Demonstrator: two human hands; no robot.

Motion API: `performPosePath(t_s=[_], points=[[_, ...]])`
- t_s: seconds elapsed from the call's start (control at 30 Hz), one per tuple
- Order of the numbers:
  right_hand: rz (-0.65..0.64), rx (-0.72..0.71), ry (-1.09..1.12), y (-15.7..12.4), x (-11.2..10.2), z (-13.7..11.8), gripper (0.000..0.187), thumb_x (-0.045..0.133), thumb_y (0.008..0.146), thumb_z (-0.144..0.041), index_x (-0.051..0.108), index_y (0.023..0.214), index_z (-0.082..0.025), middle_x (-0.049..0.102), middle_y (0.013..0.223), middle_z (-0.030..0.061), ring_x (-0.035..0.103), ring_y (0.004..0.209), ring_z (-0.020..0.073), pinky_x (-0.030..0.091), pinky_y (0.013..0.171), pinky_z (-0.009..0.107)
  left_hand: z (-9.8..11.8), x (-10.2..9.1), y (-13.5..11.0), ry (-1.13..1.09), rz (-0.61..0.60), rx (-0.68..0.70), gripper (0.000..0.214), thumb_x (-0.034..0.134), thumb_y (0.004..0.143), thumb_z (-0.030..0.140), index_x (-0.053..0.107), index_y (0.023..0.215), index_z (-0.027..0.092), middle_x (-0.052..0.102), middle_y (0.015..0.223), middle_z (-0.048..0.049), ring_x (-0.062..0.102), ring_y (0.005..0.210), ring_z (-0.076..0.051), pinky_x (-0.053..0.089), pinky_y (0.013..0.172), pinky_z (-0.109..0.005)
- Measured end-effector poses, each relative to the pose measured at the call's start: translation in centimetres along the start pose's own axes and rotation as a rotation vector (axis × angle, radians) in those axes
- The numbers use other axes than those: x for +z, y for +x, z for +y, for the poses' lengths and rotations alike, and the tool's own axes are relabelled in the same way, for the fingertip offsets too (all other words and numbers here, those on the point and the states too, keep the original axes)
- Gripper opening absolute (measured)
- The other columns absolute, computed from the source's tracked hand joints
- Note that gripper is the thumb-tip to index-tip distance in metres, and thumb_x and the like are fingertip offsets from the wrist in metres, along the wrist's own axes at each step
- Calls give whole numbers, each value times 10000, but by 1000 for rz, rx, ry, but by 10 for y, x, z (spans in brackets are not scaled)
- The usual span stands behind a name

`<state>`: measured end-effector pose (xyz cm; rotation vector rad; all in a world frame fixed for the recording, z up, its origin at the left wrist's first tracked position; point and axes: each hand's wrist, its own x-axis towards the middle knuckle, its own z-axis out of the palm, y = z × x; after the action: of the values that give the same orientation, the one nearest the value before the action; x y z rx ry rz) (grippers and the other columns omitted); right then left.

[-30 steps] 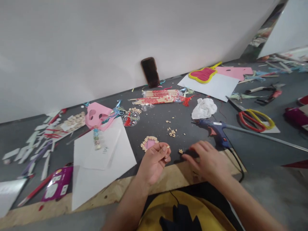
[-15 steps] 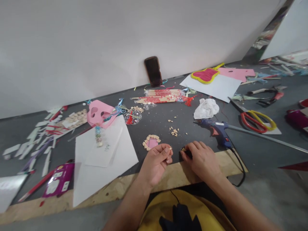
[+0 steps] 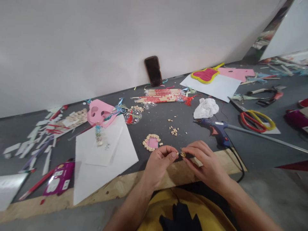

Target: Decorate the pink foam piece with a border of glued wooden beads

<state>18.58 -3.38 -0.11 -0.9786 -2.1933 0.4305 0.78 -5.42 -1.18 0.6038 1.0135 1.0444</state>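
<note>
My left hand pinches a small pale wooden bead between thumb and forefinger. Facing it, almost touching, my right hand is closed on a small gold-and-dark object, too small to make out. Both hands are at the table's front edge. Just beyond the left hand lies a pink card piece ringed with pale beads. One loose bead sits at its right side. Further off is a scatter of loose beads.
Right of my hands lie a blue glue gun with a cord, a crumpled white tissue, and scissors. White sheets lie to the left. A phone leans on the wall behind bagged red-patterned sticks.
My hands have come together: the left has moved slightly right and down with its bead, the right slightly left. The gold object and the loose bead beside the ring now show more clearly.
</note>
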Motion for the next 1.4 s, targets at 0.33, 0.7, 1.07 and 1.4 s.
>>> performPosePath(t_s=[0.33, 0.7, 1.07, 1.4], points=[[2, -53, -34, -4, 3, -1, 226, 560, 862, -135, 557, 1074, -216, 701, 927, 62, 624, 857, 188, 516, 763, 355, 8, 9, -4, 184, 70, 56, 283, 789, 643, 403, 675, 713, 154, 608, 645, 4, 493, 622, -118, 373, 622, -236], [46, -62, 6, -4, 3, -4, 263, 569, 848, -121, 552, 1088, -229, 697, 912, 62, 624, 826, 186, 503, 730, 347, 7, 11, -6, 190, 82, 49, 306, 801, 617, 415, 666, 695, 152, 600, 637, 2, 481, 608, -113, 368, 596, -229], [41, -77, 30, -7, 3, -4, 276, 564, 854, -103, 534, 1102, -219, 683, 922, 62, 608, 841, 185, 505, 739, 347, 2, 10, -5, 108, 52, 34, 296, 812, 621, 392, 660, 693, 148, 605, 640, 11, 481, 618, -100, 363, 623, -226], [39, -73, 46, -7, 2, -6, 319, 565, 845, -89, 546, 1125, -241, 656, 928, 60, 586, 848, 190, 506, 733, 361, -1, 10, -7, -3, 24, -24, 284, 833, 611, 354, 711, 757, 142, 663, 707, -11, 515, 626, -88, 385, 656, -226]])
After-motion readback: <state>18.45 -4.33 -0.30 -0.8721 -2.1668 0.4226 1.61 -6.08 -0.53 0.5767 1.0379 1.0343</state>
